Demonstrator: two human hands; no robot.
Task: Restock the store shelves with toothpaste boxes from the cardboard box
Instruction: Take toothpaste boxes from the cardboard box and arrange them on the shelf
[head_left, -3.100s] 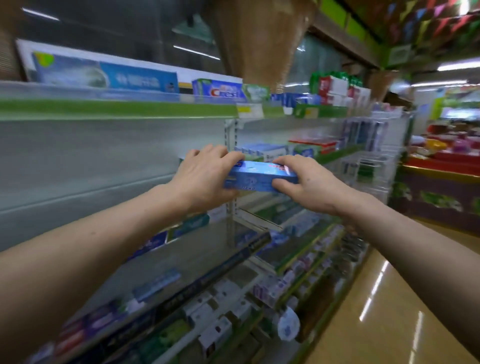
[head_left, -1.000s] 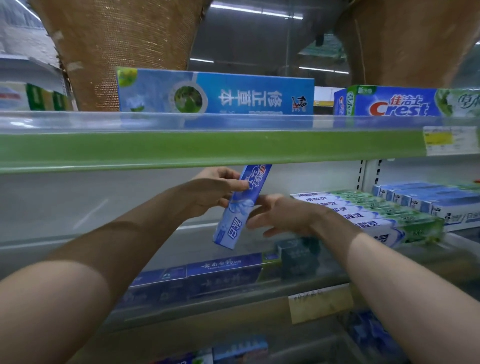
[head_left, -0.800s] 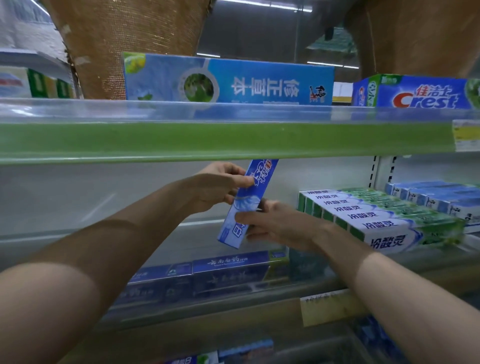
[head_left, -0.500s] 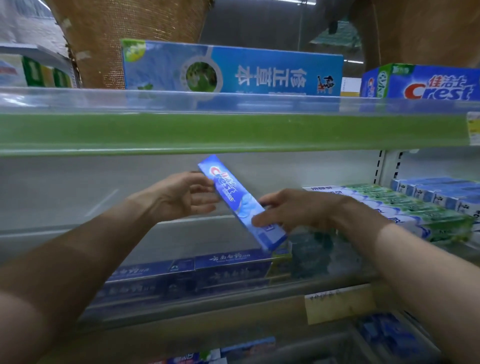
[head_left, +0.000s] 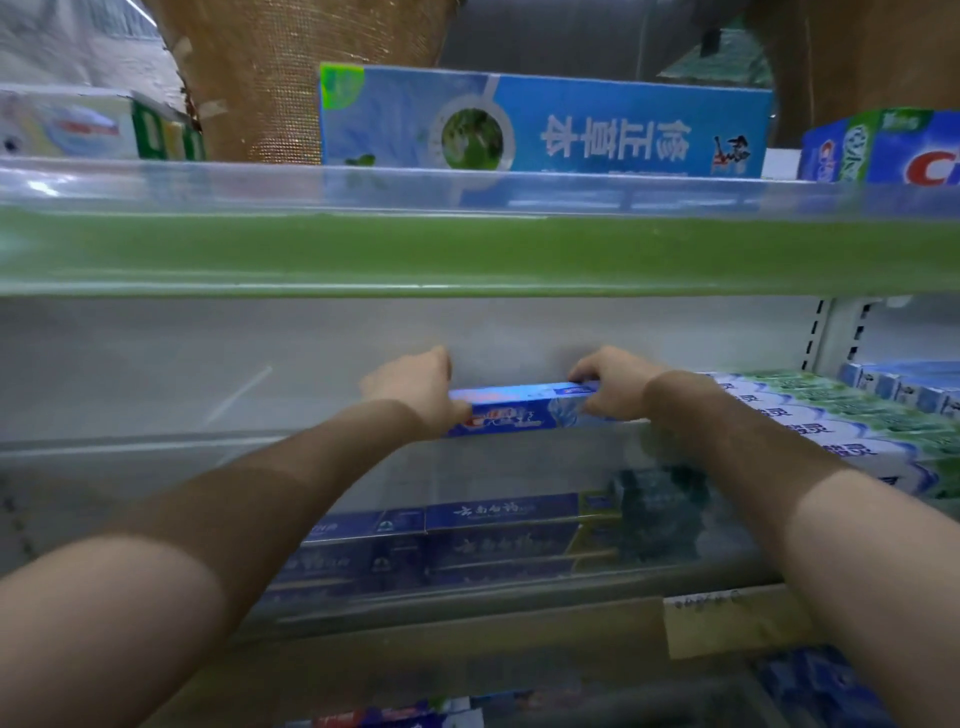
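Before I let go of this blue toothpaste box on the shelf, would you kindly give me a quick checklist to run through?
1. The blue toothpaste box lies level, lengthwise: ok.
2. The left hand and right hand each grip one end: ok.
3. Box fully resting on the shelf: cannot tell; its underside is hidden.
4. Printed logo face turned toward the aisle: ok.
5. Apart from the white-and-green boxes on its right: ok; the right hand lies between them.
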